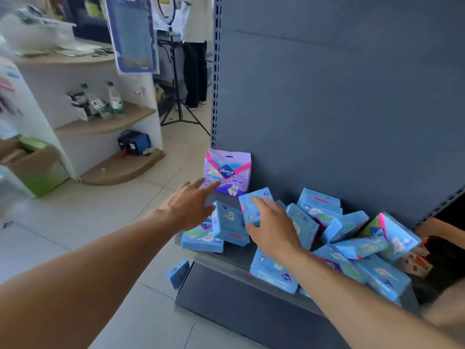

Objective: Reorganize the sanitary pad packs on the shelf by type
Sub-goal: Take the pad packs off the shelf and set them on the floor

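A purple-and-pink Libresse pad pack [227, 172] stands upright at the back left of the low grey shelf [226, 259], against the blue-grey back panel. Several light-blue pad packs [352, 235] lie jumbled across the shelf. My left hand [188, 205] hovers open, fingers spread, just in front of the purple pack and above a blue pack [227, 222]. My right hand [271, 227] is open too, its fingertips resting on a tilted blue pack [251, 197]. One blue pack [178, 272] lies on the floor beside the shelf's left end.
The tall grey shelf upright [216, 71] rises on the left of the panel. A tripod [177, 102] and a standing person [195, 46] are behind it. White curved shelves with bottles [100, 102] and an open cardboard box [35, 165] stand left. Orange boxes [415, 263] sit far right.
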`<state>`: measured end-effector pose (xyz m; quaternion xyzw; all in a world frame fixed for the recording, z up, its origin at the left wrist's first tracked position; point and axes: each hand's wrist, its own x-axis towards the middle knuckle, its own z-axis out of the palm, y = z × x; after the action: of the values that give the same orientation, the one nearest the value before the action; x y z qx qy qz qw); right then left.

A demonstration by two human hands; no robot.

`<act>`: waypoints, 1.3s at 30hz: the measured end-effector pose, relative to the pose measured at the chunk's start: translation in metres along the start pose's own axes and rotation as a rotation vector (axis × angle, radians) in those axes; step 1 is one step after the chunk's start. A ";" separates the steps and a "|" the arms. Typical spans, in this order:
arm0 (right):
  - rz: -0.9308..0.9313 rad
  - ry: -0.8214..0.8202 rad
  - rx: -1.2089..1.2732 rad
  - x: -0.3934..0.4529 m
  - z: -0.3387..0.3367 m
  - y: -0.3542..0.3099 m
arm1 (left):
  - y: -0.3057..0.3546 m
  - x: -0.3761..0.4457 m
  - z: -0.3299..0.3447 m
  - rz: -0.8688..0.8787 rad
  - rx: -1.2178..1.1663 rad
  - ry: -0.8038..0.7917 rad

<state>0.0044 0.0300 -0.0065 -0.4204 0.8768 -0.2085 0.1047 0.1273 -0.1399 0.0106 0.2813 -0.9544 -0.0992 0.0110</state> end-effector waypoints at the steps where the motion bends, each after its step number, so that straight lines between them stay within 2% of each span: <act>1: -0.004 0.005 0.002 0.016 0.005 -0.001 | -0.009 0.013 0.004 -0.007 -0.005 0.004; 8: 0.012 -0.016 0.035 0.112 0.048 0.005 | -0.058 0.098 0.039 -0.020 -0.013 -0.037; 11: 0.116 0.005 0.091 0.147 0.062 0.009 | -0.075 0.130 0.056 -0.051 -0.025 -0.056; 15: 0.218 0.054 0.152 0.176 0.072 0.020 | -0.090 0.161 0.074 -0.197 -0.161 -0.027; 19: 0.251 0.043 0.167 0.199 0.080 0.029 | -0.094 0.179 0.085 -0.210 -0.231 0.022; 23: 0.262 0.032 0.196 0.220 0.090 0.032 | -0.097 0.197 0.094 -0.238 -0.283 -0.028; 27: 0.276 0.003 0.209 0.238 0.093 0.030 | -0.096 0.219 0.100 -0.350 -0.438 -0.076; 30: 0.241 -0.007 0.140 0.240 0.096 0.034 | -0.091 0.227 0.107 -0.324 -0.370 -0.074; 35: 0.046 0.143 0.148 0.231 0.092 0.025 | -0.096 0.218 0.092 -0.269 -0.334 0.069; 39: -0.035 0.278 0.248 0.217 0.083 0.011 | -0.095 0.204 0.074 -0.224 -0.473 0.176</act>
<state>-0.1096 -0.1564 -0.0871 -0.3867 0.8429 -0.3729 0.0301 0.0009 -0.3144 -0.0876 0.3822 -0.8631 -0.2949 0.1484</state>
